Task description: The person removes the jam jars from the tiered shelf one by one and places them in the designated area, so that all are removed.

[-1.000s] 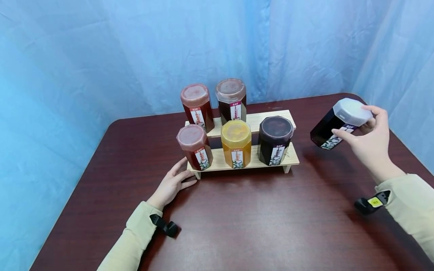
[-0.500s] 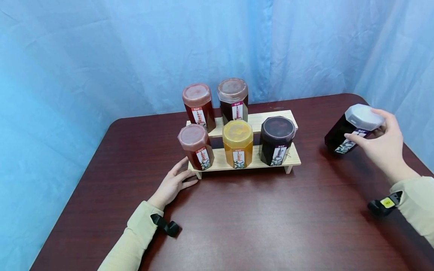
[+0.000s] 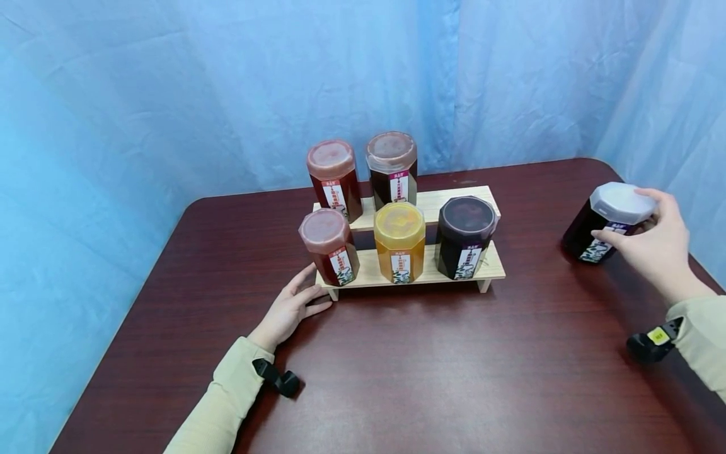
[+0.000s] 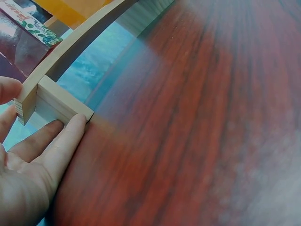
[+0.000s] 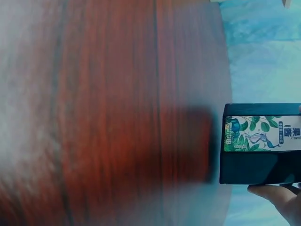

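Observation:
My right hand (image 3: 660, 246) grips a dark jam jar (image 3: 590, 230) with a white lid at the table's far right, thumb on its side and fingers at the lid. The jar leans slightly. In the right wrist view the jar's label (image 5: 258, 134) shows leaves and a bird, and its base is close over the table. My left hand (image 3: 286, 312) touches the left end of a two-tier wooden rack (image 3: 368, 271), its fingers extended. The left wrist view shows two fingertips against the rack's leg (image 4: 61, 101).
On the lower tier stand a red jar (image 3: 329, 246), a yellow jar (image 3: 399, 243) and a dark purple jar (image 3: 466, 236). Another red jar (image 3: 334, 183) and a dark brown jar (image 3: 393, 167) stand on the upper tier. Blue curtains (image 3: 255, 94) hang behind the dark wooden table (image 3: 397, 378).
My right hand has carried the dark jar right and lowered it toward the table, and the jar now tilts less. The left hand and the rack have kept their places.

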A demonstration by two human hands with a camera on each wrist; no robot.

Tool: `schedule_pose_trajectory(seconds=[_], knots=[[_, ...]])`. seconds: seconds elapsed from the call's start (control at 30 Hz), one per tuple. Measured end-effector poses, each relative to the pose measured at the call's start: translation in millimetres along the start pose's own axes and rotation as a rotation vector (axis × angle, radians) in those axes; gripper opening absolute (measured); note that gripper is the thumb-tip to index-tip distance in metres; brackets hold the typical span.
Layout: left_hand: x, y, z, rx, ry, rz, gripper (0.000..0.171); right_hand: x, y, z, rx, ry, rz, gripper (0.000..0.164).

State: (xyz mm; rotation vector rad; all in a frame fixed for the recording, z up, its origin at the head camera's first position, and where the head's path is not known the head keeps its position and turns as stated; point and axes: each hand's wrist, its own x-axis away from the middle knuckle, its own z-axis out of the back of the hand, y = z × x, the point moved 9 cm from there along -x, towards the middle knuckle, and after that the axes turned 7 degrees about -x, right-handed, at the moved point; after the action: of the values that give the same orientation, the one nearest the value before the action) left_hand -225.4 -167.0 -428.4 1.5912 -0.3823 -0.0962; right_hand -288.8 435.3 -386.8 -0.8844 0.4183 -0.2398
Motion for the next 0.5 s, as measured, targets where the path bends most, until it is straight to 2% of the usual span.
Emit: schedule_pose_trajectory(seconds=[0.13, 0.23, 0.37, 0.5], knots=[[-0.4, -0.8, -0.9, 0.003, -0.004, 0.000, 0.061, -12.8, 22.8, -0.5, 0.074, 0.005, 0.043, 0.091], [-0.5, -1.0, -1.4, 0.005, -0.004, 0.001, 0.062, -15.0, 21.2, 1.5, 0.096, 0.000, 0.066, 0.092], [-0.5, -0.8, -1.0, 0.004, 0.004, 0.002, 0.062, -5.9, -7.6, 6.2, 0.094, -0.050, 0.071, 0.090], [-0.5, -1.1, -0.1, 0.000, 0.010, 0.004, 0.062, 6.1, -43.4, 6.3, 0.108, -0.163, 0.068, 0.090]])
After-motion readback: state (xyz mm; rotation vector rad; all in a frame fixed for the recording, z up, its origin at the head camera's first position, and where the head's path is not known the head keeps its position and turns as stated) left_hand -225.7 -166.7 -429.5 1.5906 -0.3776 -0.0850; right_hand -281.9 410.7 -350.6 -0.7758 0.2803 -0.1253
